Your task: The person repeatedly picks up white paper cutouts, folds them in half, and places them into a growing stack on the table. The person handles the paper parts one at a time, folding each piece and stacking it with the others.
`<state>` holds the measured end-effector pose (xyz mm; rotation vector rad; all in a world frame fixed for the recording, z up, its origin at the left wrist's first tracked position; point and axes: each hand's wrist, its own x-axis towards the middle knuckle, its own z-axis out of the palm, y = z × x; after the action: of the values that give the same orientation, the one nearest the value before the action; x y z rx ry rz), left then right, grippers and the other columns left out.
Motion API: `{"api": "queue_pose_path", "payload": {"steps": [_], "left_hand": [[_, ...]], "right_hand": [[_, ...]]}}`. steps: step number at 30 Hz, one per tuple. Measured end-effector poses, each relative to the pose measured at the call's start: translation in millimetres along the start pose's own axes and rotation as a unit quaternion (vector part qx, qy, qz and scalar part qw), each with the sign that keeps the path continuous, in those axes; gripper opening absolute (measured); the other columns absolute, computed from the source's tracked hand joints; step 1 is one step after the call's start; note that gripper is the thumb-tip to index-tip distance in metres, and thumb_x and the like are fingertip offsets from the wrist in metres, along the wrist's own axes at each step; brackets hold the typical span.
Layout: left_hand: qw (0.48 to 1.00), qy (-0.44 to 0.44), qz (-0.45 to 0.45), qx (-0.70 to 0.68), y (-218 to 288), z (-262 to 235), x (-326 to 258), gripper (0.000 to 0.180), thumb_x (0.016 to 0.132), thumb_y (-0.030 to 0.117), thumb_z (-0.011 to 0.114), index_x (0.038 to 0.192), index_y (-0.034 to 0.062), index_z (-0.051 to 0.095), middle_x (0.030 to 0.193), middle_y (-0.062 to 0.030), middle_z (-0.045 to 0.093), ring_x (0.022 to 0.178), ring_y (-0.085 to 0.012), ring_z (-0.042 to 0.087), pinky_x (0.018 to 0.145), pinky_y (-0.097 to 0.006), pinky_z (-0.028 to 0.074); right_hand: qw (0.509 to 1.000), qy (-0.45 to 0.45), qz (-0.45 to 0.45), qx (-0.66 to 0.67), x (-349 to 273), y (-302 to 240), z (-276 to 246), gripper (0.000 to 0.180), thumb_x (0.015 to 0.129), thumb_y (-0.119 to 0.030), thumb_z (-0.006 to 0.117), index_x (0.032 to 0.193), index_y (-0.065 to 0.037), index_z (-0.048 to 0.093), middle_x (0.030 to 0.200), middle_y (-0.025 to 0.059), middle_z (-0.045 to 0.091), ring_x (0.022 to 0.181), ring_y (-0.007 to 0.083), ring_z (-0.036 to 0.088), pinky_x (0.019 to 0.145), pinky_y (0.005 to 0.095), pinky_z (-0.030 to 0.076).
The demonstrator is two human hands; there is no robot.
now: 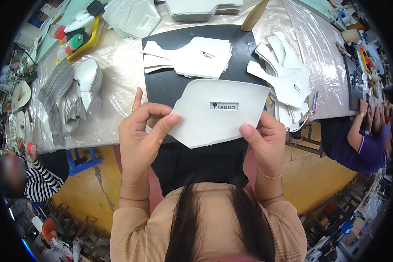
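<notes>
Between my two hands I hold up a flat white leather-like cut piece (196,126) with a small dark printed mark in its middle. My left hand (139,131) pinches its left edge between thumb and fingers, the index finger pointing up. On the right edge, the thumb of my right hand (267,142) presses on the front while the fingers sit behind. Beyond it, a small stack of similar white pieces (190,54) with narrow tails lies on a black board (166,89). More marked pieces (288,85) fan out in a loose pile at the board's right.
Bundles of curved white pieces (89,81) stand at left on the plastic-covered table (111,126). Behind are a yellow tray (89,43) with bottles, further white stacks (201,8) and a wooden tapered stick (254,15). Other people sit at far left and right.
</notes>
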<state>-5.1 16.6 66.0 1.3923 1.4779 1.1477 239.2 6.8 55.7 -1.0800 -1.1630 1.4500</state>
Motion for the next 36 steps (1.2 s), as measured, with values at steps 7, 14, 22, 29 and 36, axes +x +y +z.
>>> {"api": "queue_pose_path", "payload": {"steps": [7, 14, 22, 29, 36], "left_hand": [[1.0, -0.017, -0.013, 0.018, 7.7, -7.6, -12.6, 0.015, 0.083, 0.013, 0.078, 0.082, 0.0004, 0.069, 0.065, -0.0014, 0.061, 0.061, -0.0074, 0.053, 0.122, -0.047, 0.021], [0.992, 0.009, 0.055, 0.116, -3.4, 12.7, -20.0, 0.029, 0.08, 0.012, 0.081, 0.1, 0.0017, 0.063, 0.095, -0.01, 0.062, 0.088, -0.0236, 0.062, 0.091, -0.036, 0.049], [0.984, -0.155, 0.05, -0.073, -30.1, 36.1, -12.0, 0.045, 0.075, 0.023, 0.088, 0.104, 0.0043, 0.06, 0.1, -0.0077, 0.057, 0.088, -0.0203, 0.059, 0.079, -0.032, 0.049], [0.986, -0.098, 0.031, -0.13, -25.5, 36.5, -13.7, 0.024, 0.085, 0.009, 0.079, 0.098, 0.0012, 0.06, 0.091, -0.0074, 0.063, 0.08, -0.0158, 0.064, 0.073, -0.028, 0.053], [0.987, -0.106, 0.027, -0.117, -25.0, 32.4, -15.2, 0.009, 0.096, 0.007, 0.065, 0.099, -0.0003, 0.06, 0.088, -0.0094, 0.062, 0.076, -0.0174, 0.064, 0.07, -0.029, 0.052]], "right_hand": [[1.0, 0.0, 0.0, -0.008, -2.3, -7.8, 5.3, 0.022, 0.094, -0.007, 0.069, 0.109, 0.009, 0.067, 0.092, 0.007, 0.072, 0.08, 0.0063, 0.062, 0.069, 0.0206, 0.05], [0.985, 0.0, 0.038, -0.169, 8.1, 11.5, 14.9, 0.03, 0.09, -0.008, 0.073, 0.115, 0.007, 0.064, 0.1, 0.0093, 0.07, 0.089, 0.0127, 0.065, 0.08, 0.0259, 0.052], [0.991, -0.067, -0.023, -0.115, 4.5, 16.9, 21.8, 0.032, 0.091, -0.002, 0.069, 0.122, 0.004, 0.063, 0.117, 0.0151, 0.069, 0.101, 0.0194, 0.069, 0.089, 0.0299, 0.055], [0.966, -0.043, -0.13, -0.221, 7.9, 13.1, 31.7, 0.016, 0.091, 0.004, 0.066, 0.107, 0.003, 0.071, 0.11, 0.0172, 0.073, 0.097, 0.0213, 0.072, 0.084, 0.0301, 0.057], [0.935, -0.015, -0.22, -0.277, 15.9, 16.3, 39.5, 0.014, 0.086, 0.0, 0.073, 0.099, 0.001, 0.07, 0.101, 0.0132, 0.075, 0.086, 0.0254, 0.074, 0.07, 0.0306, 0.06]]}}
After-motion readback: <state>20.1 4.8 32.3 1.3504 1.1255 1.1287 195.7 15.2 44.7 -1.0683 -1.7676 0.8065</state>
